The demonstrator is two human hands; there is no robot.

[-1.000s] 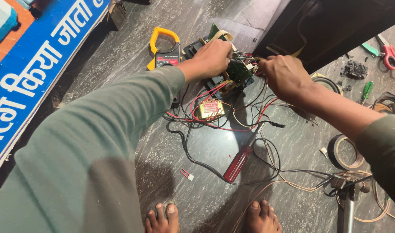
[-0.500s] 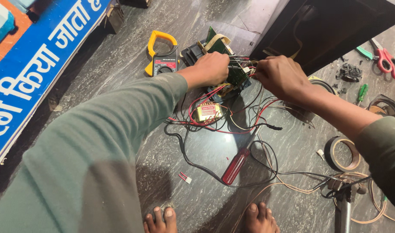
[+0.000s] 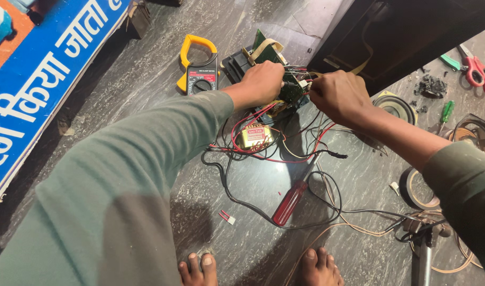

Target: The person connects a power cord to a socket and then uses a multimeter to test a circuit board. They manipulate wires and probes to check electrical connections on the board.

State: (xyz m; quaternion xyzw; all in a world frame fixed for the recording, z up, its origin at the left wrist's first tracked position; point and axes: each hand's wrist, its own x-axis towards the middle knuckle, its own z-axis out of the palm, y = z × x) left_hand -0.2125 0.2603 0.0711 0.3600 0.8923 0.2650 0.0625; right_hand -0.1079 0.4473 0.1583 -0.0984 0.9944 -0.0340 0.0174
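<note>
My left hand (image 3: 261, 82) grips a green circuit board (image 3: 291, 91) held on edge above the floor. My right hand (image 3: 337, 95) pinches thin wires at the board's right side. Red, black and yellow wires (image 3: 263, 151) spill down from the board to a small yellow transformer (image 3: 255, 135) lying on the floor. A red-handled screwdriver (image 3: 290, 201) lies below, between the wires and my bare feet (image 3: 258, 267).
A yellow clamp meter (image 3: 199, 74) lies left of the board. A dark cabinet (image 3: 411, 37) stands at the upper right. Red scissors (image 3: 478, 69), a green screwdriver (image 3: 444, 112), tape rolls (image 3: 417, 188) and a soldering tool (image 3: 423, 249) lie to the right. A blue signboard (image 3: 36, 100) lies left.
Both hands stay on the board and its wires, with only small shifts of the fingers. The view has drifted slightly.
</note>
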